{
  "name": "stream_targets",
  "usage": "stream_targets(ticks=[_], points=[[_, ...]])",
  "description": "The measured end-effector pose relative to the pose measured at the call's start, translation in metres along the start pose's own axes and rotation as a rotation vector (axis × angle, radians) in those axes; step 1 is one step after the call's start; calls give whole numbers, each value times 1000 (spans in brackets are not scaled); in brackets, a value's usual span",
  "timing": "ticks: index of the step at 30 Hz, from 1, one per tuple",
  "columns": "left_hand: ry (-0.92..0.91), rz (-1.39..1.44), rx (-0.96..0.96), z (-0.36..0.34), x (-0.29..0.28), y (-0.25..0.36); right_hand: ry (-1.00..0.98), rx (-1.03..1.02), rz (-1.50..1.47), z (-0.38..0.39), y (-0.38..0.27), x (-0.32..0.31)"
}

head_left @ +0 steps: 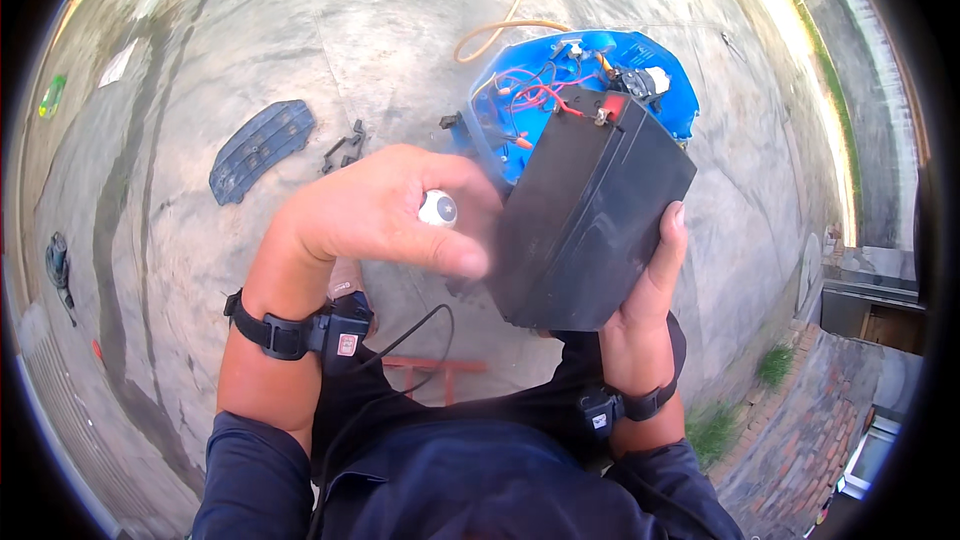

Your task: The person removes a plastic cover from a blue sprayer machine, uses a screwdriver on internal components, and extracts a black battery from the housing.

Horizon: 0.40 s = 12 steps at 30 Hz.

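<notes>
A large black box-shaped battery (600, 220) is tilted up in front of me, its top end toward the blue shell. My right hand (650, 290) grips its lower right side, thumb along the edge, other fingers hidden beneath. At its top end a red terminal area (612, 105) has a red wire attached. My left hand (385, 205) is beside the battery's left side, fingertips slightly blurred. Between its thumb and fingers sits a white round-ended handle (438, 208); the rest of it is hidden. Just beyond lies an open blue plastic shell (665, 50) with loose red and dark wires.
On the concrete floor to the left lie a dark curved plastic panel (262, 150) and a small black bracket (347, 145). A tan hose (510, 25) runs beyond the shell. A red metal frame (440, 366) shows between my legs. A brick strip (800, 430) lies at right.
</notes>
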State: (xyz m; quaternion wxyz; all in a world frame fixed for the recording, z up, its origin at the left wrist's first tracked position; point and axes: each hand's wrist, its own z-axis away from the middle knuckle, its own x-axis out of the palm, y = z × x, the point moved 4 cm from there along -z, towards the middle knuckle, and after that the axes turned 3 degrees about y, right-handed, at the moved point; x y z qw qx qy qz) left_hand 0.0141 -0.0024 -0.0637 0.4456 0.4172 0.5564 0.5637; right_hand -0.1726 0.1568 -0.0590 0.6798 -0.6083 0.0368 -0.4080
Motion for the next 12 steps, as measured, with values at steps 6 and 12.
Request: stream_targets(ticks=[6, 12], points=[[78, -52, -31, 4, -3, 0, -51, 34, -62, -12, 7, 21], [210, 168, -124, 13, -5, -11, -108, 106, -55, -18, 19, 44]])
